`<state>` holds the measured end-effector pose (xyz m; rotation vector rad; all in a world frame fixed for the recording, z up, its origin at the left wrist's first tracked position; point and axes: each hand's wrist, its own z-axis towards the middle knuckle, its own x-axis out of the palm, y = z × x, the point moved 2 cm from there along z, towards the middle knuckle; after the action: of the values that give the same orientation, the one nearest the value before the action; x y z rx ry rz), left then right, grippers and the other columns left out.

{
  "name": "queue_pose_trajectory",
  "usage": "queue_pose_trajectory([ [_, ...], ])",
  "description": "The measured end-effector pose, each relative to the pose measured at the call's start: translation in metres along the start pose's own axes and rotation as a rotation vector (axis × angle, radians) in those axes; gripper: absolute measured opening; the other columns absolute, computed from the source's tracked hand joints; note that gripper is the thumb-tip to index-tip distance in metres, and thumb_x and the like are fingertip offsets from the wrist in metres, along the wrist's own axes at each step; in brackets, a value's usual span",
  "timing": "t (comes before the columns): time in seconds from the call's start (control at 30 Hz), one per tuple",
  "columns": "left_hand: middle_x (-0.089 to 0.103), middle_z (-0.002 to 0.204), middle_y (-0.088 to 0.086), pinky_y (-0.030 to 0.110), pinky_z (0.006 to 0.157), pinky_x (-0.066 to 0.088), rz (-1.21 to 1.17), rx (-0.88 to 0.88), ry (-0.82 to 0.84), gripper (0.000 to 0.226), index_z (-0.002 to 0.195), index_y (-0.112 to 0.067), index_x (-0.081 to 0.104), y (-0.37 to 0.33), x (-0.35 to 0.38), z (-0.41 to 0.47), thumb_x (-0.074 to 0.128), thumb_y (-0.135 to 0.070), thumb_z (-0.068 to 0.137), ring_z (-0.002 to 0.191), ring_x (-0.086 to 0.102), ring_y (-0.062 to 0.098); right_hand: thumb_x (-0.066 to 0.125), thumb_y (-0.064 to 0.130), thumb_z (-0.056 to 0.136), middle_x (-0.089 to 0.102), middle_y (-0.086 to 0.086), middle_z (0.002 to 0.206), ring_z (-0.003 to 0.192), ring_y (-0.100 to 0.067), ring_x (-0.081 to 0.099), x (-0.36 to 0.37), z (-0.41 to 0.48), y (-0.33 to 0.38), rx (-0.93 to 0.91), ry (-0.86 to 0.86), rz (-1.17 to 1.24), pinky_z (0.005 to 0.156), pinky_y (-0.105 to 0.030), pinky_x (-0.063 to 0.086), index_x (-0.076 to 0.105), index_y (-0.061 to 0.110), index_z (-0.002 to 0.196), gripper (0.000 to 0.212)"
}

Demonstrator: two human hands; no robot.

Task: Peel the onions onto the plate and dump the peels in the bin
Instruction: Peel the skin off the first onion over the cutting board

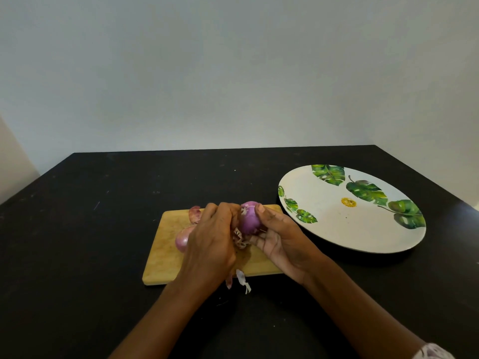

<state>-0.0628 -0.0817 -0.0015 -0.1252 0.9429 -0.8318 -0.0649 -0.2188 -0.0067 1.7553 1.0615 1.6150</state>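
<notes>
Over the one wooden cutting board (166,263), the right hand (282,239) cups one partly peeled red onion (249,220), thumb on top. The left hand (210,239) grips its left side with curled fingers. Loose peels (239,238) hang beneath it, and two scraps (242,279) lie at the board's near edge. A second onion (182,240) lies on the board's left half. One leaf-patterned plate (324,229) sits right of the board on the black worktop (90,229).

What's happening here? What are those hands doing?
A person is peeling a round purple onion over a wooden cutting board. The right hand holds it while the left hand pulls at its papery skin. Another pinkish onion waits on the board. The white leaf-patterned plate has no onions on it yet, and a few peel scraps lie on the black table.
</notes>
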Motion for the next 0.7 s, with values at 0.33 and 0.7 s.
queue_pose_trajectory([
  [0.33, 0.047, 0.088, -0.018, 0.025, 0.066, 0.046, -0.196, 0.147, 0.072, 0.020, 0.096, -0.039, 0.040, -0.012, 0.007, -0.006, 0.046, -0.021, 0.088, 0.083, 0.048, 0.002, 0.063, 0.033, 0.073, 0.064, -0.021, 0.116, 0.111, -0.030, 0.061, -0.018, 0.010, 0.009, -0.056, -0.154, 0.189, 0.089, -0.036, 0.055, 0.055, 0.007, 0.111, 0.047],
  [0.7, 0.061, 0.099, -0.016, 0.010, 0.075, 0.046, -0.360, 0.014, -0.149, 0.024, 0.110, -0.030, 0.055, 0.001, 0.000, 0.003, 0.054, -0.034, 0.086, 0.096, 0.056, 0.001, 0.062, 0.028, 0.073, 0.065, -0.018, 0.115, 0.103, -0.027, 0.065, -0.007, 0.001, 0.006, 0.051, -0.025, 0.113, 0.076, -0.030, 0.059, 0.056, 0.008, 0.113, 0.045],
])
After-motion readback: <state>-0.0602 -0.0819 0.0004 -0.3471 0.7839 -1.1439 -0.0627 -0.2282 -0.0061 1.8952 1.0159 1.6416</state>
